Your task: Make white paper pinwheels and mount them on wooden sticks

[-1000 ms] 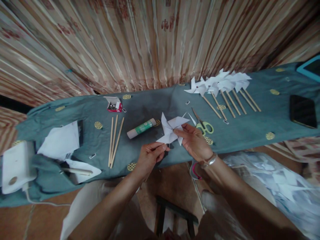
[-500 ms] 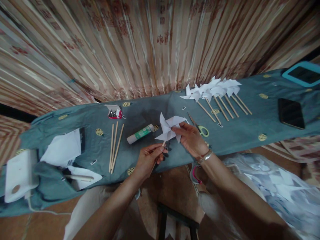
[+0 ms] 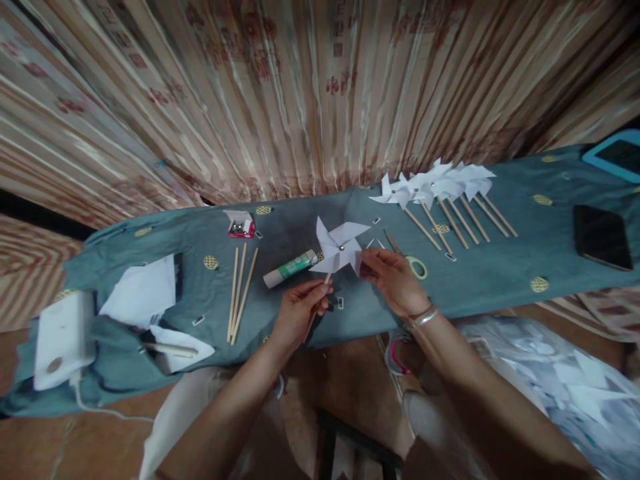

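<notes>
A white paper pinwheel (image 3: 341, 249) with a shiny pin head at its centre faces up over the table's front part. My left hand (image 3: 295, 310) is closed around its wooden stick, just below the blades. Beside the right-hand blades is my right hand (image 3: 395, 277), its fingers bent, slightly apart and holding nothing; whether the fingertips touch the paper is hard to tell. Close to that hand lie scissors (image 3: 416, 268) with yellow-green handles. A green and white glue stick (image 3: 290, 268) lies left of the pinwheel.
Several finished pinwheels (image 3: 435, 185) lie in a row at the back right. Loose wooden sticks (image 3: 241, 293) and a small red box of pins (image 3: 242, 227) are on the left. Paper sheets (image 3: 143, 290), a white device (image 3: 63, 340), a phone (image 3: 601, 237) and a plastic bag (image 3: 565, 380) surround.
My right hand has come off the pinwheel's centre and moved to the right, uncovering the pin head. My left hand keeps its hold on the stick. The view has shifted slightly.
</notes>
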Available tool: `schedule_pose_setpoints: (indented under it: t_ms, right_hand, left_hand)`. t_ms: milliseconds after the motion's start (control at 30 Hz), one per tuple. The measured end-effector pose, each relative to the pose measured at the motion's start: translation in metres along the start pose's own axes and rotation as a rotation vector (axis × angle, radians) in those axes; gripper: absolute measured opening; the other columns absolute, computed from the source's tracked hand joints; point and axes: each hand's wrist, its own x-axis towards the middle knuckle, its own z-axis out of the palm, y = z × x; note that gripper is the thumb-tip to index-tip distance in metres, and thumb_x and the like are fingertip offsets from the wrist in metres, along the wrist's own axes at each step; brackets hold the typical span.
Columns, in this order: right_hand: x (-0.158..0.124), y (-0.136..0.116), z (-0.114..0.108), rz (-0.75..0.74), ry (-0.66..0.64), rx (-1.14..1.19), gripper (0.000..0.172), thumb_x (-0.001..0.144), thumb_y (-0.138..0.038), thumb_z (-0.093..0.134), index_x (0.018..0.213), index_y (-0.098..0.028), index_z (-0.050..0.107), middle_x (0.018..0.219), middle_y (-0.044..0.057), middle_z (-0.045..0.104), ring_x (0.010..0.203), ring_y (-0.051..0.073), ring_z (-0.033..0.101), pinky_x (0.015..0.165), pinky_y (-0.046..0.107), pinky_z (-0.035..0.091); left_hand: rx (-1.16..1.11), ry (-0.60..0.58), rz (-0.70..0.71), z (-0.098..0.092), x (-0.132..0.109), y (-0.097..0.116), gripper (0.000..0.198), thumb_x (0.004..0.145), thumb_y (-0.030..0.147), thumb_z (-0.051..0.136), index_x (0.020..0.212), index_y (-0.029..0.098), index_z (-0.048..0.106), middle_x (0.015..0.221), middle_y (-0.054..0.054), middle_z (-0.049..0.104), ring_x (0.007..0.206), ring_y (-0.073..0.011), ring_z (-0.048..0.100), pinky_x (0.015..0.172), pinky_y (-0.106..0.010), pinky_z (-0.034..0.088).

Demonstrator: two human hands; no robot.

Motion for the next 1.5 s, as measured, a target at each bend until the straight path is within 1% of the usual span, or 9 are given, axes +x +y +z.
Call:
schedule_pose_setpoints:
  t_ms: [200, 367, 733, 1000, 1133, 1200, 1300, 1367, 1500]
  right_hand:
    - [-0.002, 0.006, 0.004, 0.027, -0.001, -0.013, 0.043, 0.042, -0.052, 0.094, 0.064, -0.022, 0.072, 0.063, -0.002, 0.067, 0.061, 0.012, 0.06, 0.059, 0.026, 0.052]
    - [-0.004, 0.009, 0.007, 0.041, -0.05, -0.042, 0.039, 0.048, -0.049, 0.093, 0.066, -0.021, 0.072, 0.066, 0.0, 0.071, 0.063, 0.013, 0.065, 0.06, 0.026, 0.053]
    - [-0.012, 0.011, 0.018, 0.126, -0.123, -0.049, 0.043, 0.047, -0.05, 0.093, 0.067, -0.019, 0.073, 0.068, 0.002, 0.075, 0.062, 0.011, 0.064, 0.06, 0.023, 0.051]
    - [-0.016, 0.017, 0.025, 0.062, -0.216, -0.151, 0.037, 0.059, -0.051, 0.087, 0.065, -0.018, 0.072, 0.06, -0.001, 0.068, 0.051, 0.008, 0.054, 0.049, 0.021, 0.042]
    - [-0.023, 0.008, 0.027, 0.004, -0.301, -0.27, 0.033, 0.069, -0.051, 0.08, 0.063, -0.019, 0.07, 0.056, -0.001, 0.064, 0.047, 0.008, 0.047, 0.046, 0.024, 0.036]
    - [-0.022, -0.001, 0.023, -0.084, -0.261, -0.304, 0.032, 0.072, -0.049, 0.078, 0.062, -0.02, 0.069, 0.054, -0.002, 0.061, 0.047, 0.008, 0.043, 0.045, 0.025, 0.032]
    - [-0.014, -0.015, 0.012, -0.318, -0.046, -0.318, 0.031, 0.072, -0.048, 0.078, 0.06, -0.022, 0.066, 0.053, -0.002, 0.057, 0.048, 0.009, 0.039, 0.047, 0.026, 0.03]
    - [-0.006, -0.021, 0.003, -0.397, 0.064, -0.341, 0.031, 0.069, -0.049, 0.08, 0.062, -0.023, 0.067, 0.053, -0.002, 0.058, 0.048, 0.01, 0.038, 0.046, 0.027, 0.029]
    - [0.006, -0.021, -0.008, -0.45, 0.083, -0.371, 0.027, 0.066, -0.047, 0.082, 0.07, -0.024, 0.07, 0.061, -0.001, 0.064, 0.053, 0.011, 0.046, 0.048, 0.026, 0.031]
  left_hand:
    - [-0.001, 0.031, 0.002, 0.0, 0.002, 0.0, 0.04, 0.049, 0.036, 0.092, 0.079, 0.013, 0.08, 0.06, 0.0, 0.066, 0.05, -0.0056, 0.051, 0.048, -0.019, 0.04]
    - [0.005, 0.093, -0.024, 0.001, 0.002, 0.001, 0.043, 0.044, 0.037, 0.094, 0.078, 0.015, 0.08, 0.068, -0.001, 0.071, 0.058, -0.0078, 0.057, 0.058, -0.021, 0.047]
    - [0.018, 0.08, 0.028, 0.0, 0.003, -0.002, 0.037, 0.048, 0.036, 0.093, 0.075, 0.016, 0.081, 0.065, -0.001, 0.07, 0.059, -0.0079, 0.052, 0.06, -0.022, 0.039]
    - [0.063, 0.014, 0.074, -0.003, 0.003, -0.003, 0.034, 0.058, 0.037, 0.088, 0.081, 0.013, 0.081, 0.069, -0.002, 0.069, 0.062, -0.0092, 0.049, 0.063, -0.023, 0.037]
    - [0.066, 0.01, 0.093, -0.005, 0.004, 0.0, 0.036, 0.059, 0.038, 0.088, 0.084, 0.014, 0.081, 0.066, -0.001, 0.067, 0.062, -0.0093, 0.048, 0.061, -0.023, 0.036]
    - [0.052, 0.036, 0.09, -0.004, 0.005, 0.001, 0.036, 0.056, 0.038, 0.09, 0.082, 0.015, 0.081, 0.066, -0.002, 0.068, 0.06, -0.0088, 0.048, 0.06, -0.023, 0.036]
    - [0.015, 0.051, 0.062, -0.001, 0.004, 0.003, 0.036, 0.049, 0.038, 0.093, 0.075, 0.016, 0.081, 0.069, -0.003, 0.07, 0.058, -0.008, 0.048, 0.057, -0.023, 0.036]
    - [-0.002, 0.035, 0.043, 0.001, 0.003, 0.003, 0.036, 0.046, 0.038, 0.094, 0.072, 0.016, 0.08, 0.073, -0.004, 0.072, 0.058, -0.0076, 0.048, 0.057, -0.023, 0.037]
    - [0.001, -0.004, 0.012, 0.003, 0.001, 0.002, 0.036, 0.046, 0.036, 0.094, 0.073, 0.016, 0.081, 0.075, -0.005, 0.073, 0.059, -0.0071, 0.047, 0.058, -0.023, 0.036]
